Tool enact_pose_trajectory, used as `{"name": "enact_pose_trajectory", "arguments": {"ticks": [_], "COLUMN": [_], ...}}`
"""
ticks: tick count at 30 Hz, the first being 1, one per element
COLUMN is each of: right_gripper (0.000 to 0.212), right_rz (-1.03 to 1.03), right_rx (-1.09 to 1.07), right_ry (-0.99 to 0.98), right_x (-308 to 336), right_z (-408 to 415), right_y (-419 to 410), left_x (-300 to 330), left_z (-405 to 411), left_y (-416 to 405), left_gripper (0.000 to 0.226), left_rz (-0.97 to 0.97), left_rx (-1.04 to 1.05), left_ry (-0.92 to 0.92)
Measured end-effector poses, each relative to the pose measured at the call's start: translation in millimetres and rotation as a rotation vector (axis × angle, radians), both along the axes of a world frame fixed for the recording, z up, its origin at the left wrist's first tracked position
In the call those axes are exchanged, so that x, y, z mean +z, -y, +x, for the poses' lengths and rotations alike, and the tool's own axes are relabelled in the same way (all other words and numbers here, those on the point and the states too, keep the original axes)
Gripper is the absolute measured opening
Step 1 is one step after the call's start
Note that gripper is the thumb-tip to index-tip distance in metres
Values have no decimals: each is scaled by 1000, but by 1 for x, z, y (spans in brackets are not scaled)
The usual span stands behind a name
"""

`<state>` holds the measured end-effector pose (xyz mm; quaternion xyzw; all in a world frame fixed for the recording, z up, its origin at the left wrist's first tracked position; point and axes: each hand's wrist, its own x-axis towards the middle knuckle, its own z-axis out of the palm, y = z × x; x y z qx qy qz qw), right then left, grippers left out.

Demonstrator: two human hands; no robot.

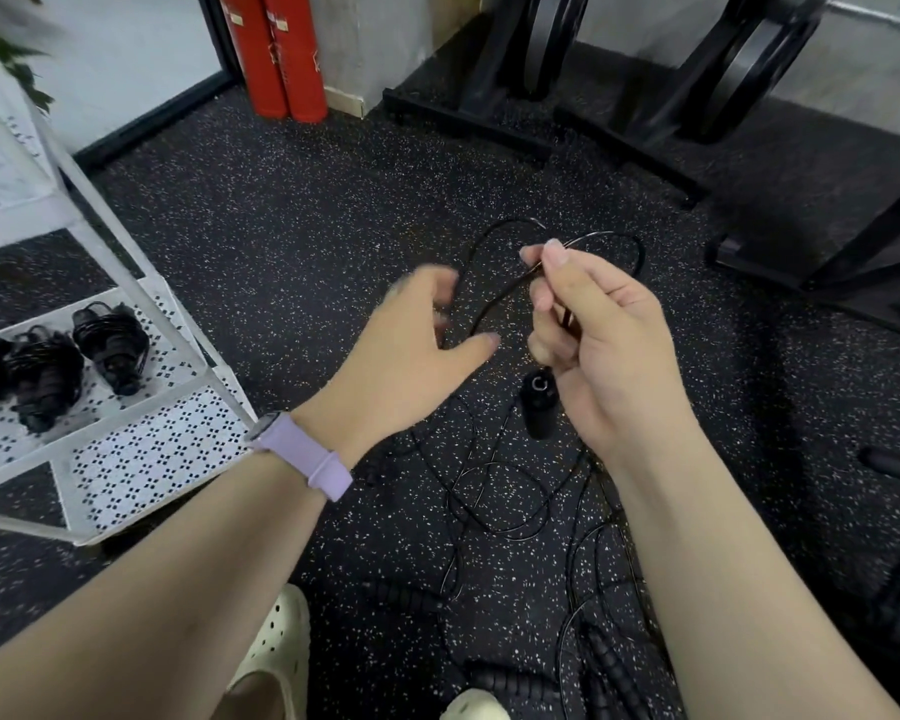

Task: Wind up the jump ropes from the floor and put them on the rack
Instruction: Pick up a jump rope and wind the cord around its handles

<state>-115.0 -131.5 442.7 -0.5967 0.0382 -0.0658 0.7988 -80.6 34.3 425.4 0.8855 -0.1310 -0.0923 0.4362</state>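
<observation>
Jump rope (494, 304) cord pinched in my right hand (598, 345), black handle (539, 402) dangling below; left hand (406, 350) spread, empty. Three wound ropes (53, 361) on rack (141, 444).

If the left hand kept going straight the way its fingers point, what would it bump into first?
Most likely the thin black cord that the right hand pinches and holds up. The left hand is open, its blurred fingers pointing right at that strand's loop. Depth is hard to judge from one view; it might pass just beside it.

Speckled rubber floor (281, 241): loose jump ropes (494, 496) tangled at 6 o'clock. White perforated rack shelf (141, 459), 9 o'clock: three wound ropes (48, 366).
</observation>
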Motion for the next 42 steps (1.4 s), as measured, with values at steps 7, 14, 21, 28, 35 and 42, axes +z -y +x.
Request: {"name": "enact_pose_trajectory", "arguments": {"ticks": [7,14,21,28,35,42], "right_gripper": [22,38,11,32,25,16], "right_rz": [-33,-389,-455,-322,55,195], "right_rx": [-44,202,326,67,-68,-92], "right_ry": [-23,-287,-283,-116,-71,-51], "right_x": [-1,-14,-30,-19,-9,-2], "right_z": [-5,-6,-7,-5,-2,-4], "right_y": [12,22,11,1,9,22], "left_x": [-19,23,19,19,15,-9], "left_z": [5,8,19,20,7,14], "left_y": [8,15,11,-1,-5,-13], "left_gripper": [21,25,27,27,17,39], "left_rz": [111,-380,-825,-735,-211,451], "left_rx": [-122,-18,3,3,-132,-248], "left_ry": [-101,25,-275,-241,-128,82]}}
